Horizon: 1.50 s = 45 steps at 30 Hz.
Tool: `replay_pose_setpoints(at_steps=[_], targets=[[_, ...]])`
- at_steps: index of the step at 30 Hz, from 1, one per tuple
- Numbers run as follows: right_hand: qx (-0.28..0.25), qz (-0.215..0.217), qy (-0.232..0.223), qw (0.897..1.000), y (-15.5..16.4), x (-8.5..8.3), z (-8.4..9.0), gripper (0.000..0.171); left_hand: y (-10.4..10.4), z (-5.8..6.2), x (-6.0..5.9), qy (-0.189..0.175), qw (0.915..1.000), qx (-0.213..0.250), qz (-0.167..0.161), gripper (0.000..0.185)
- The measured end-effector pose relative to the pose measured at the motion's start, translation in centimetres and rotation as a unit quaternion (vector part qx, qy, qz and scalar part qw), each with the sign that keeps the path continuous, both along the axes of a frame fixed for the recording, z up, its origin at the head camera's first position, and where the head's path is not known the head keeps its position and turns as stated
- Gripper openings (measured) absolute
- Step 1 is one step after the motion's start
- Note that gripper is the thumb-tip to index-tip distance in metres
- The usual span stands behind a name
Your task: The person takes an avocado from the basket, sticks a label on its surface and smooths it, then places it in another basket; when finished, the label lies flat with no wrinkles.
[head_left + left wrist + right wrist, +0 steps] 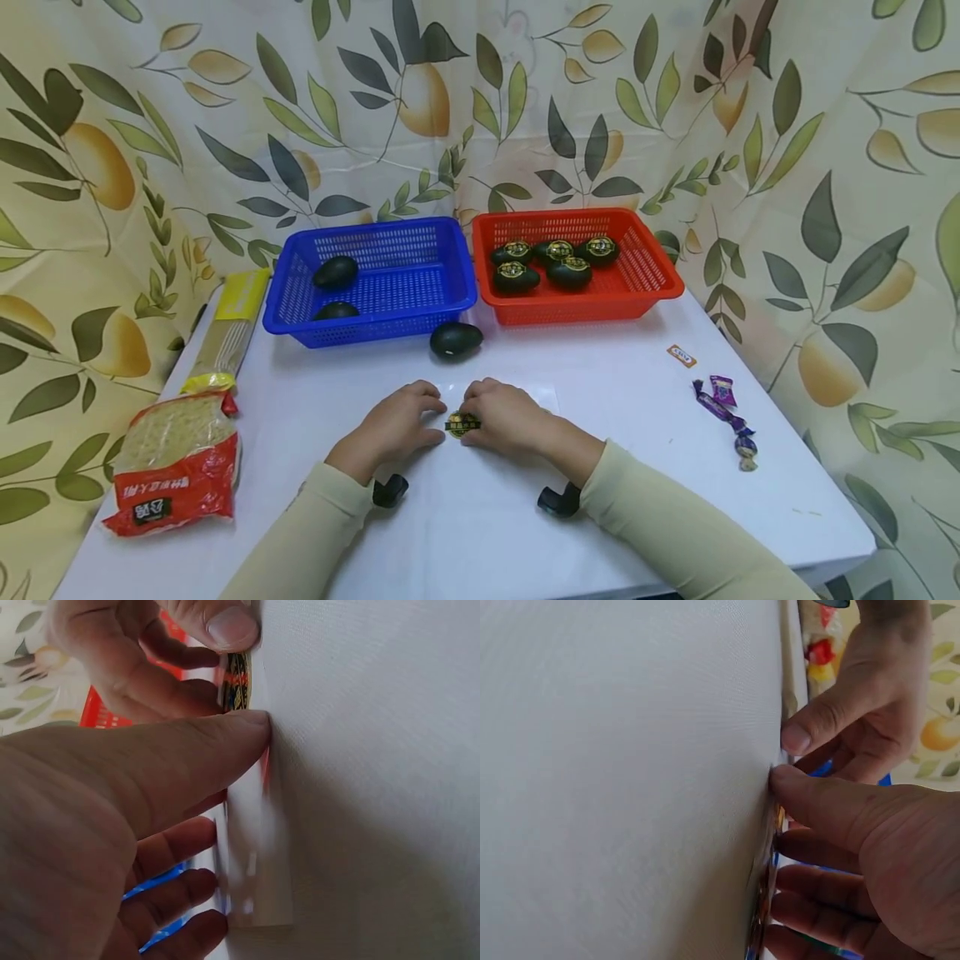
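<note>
A round black-and-gold sticker [459,424] shows on a clear sheet [546,395] lying on the white table in the head view. My right hand [504,417] has thumb and index finger bent around the sticker's right side, pinching at its edge. From the left, my left hand [397,427] rests its thumb and fingertips on the sheet, thumb and index finger apart. The left wrist view shows the sticker [238,681] by the right thumb. Just beyond the hands lies a dark green avocado [456,341] with no label showing.
A blue basket [375,332] holds two avocados; a red basket [585,312] beside it holds several labelled ones. Bagged noodles [176,458] and a yellow noodle pack [228,325] lie left. Purple wrapped candies [722,408] and a small orange-white packet [682,356] lie right.
</note>
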State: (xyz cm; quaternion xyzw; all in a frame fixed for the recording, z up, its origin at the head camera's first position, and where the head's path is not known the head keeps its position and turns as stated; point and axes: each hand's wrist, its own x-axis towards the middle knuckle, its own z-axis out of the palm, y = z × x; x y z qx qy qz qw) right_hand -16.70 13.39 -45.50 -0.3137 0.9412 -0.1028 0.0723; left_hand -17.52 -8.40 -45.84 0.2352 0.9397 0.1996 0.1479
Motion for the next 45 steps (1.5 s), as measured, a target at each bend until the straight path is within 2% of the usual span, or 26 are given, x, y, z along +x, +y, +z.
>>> replay_pose_setpoints(at_steps=[9, 17, 21, 25, 27, 28, 30, 31, 33, 34, 36, 37, 39, 40, 41, 43, 45], targets=[[-0.015, 0.017, 0.027, 0.999, -0.2, -0.3, 0.4, 0.015, -0.3, -0.3, 0.0, -0.005, 0.9997, 0.018, 0.016, 0.042], [-0.066, -0.055, -0.034, 0.996, 0.2, -0.2, 0.3, 0.010, -0.3, -1.0, 0.0, -0.007, 0.9990, 0.039, 0.020, 0.041], [-0.102, -0.080, -0.041, 0.991, 0.6, 0.0, 0.1, 0.012, -0.1, -1.3, 0.0, -0.014, 0.9981, 0.055, 0.022, 0.042], [-0.125, -0.089, -0.009, 0.988, 1.1, 0.1, 0.1, 0.011, 0.1, -1.5, 0.0, -0.010, 0.9973, 0.070, 0.020, 0.042], [-0.133, -0.090, 0.013, 0.987, 1.3, 0.3, 0.3, 0.011, 0.2, -1.4, 0.0, -0.003, 0.9943, 0.099, 0.040, 0.037], [-0.133, -0.089, 0.027, 0.987, 1.4, 0.3, 0.4, 0.012, 0.3, -1.3, 0.0, -0.003, 0.9908, 0.121, 0.062, 0.033], [-0.138, -0.084, 0.056, 0.985, 1.6, 0.5, 0.6, 0.013, 0.5, -1.0, 0.1, -0.018, 0.9765, 0.177, 0.121, 0.024], [-0.142, -0.079, 0.075, 0.984, 1.6, 0.5, 0.8, 0.013, 0.7, -0.8, 0.1, -0.042, 0.9637, 0.215, 0.152, 0.026], [-0.154, -0.062, 0.117, 0.979, 1.7, 0.5, 1.0, 0.011, 1.1, -0.3, 0.1, -0.112, 0.9277, 0.289, 0.207, 0.041], [-0.159, -0.052, 0.135, 0.977, 1.7, 0.4, 1.2, 0.011, 1.3, -0.1, 0.0, -0.152, 0.9067, 0.321, 0.227, 0.048], [-0.170, -0.031, 0.165, 0.971, 1.7, 0.2, 1.5, 0.011, 1.8, 0.2, -0.2, -0.230, 0.8598, 0.379, 0.253, 0.051], [-0.174, -0.024, 0.172, 0.969, 1.7, 0.1, 1.6, 0.011, 2.0, 0.2, -0.4, -0.255, 0.8402, 0.402, 0.260, 0.049], [-0.179, -0.023, 0.164, 0.970, 1.7, -0.1, 2.0, 0.014, 2.3, 0.4, -0.7, -0.268, 0.8169, 0.433, 0.271, 0.038], [-0.182, -0.036, 0.151, 0.971, 1.7, -0.2, 2.1, 0.018, 2.3, 0.4, -0.9, -0.262, 0.8098, 0.448, 0.274, 0.032], [-0.190, -0.051, 0.135, 0.971, 1.7, -0.3, 2.3, 0.021, 2.3, 0.5, -1.1, -0.249, 0.8077, 0.457, 0.278, 0.028], [-0.211, -0.091, 0.092, 0.969, 1.6, -0.7, 2.5, 0.029, 2.3, 0.8, -1.4, -0.214, 0.8152, 0.458, 0.283, 0.028], [-0.244, -0.134, 0.047, 0.959, 1.6, -1.4, 2.6, 0.033, 2.2, 1.0, -1.7, -0.181, 0.8266, 0.451, 0.284, 0.031]])
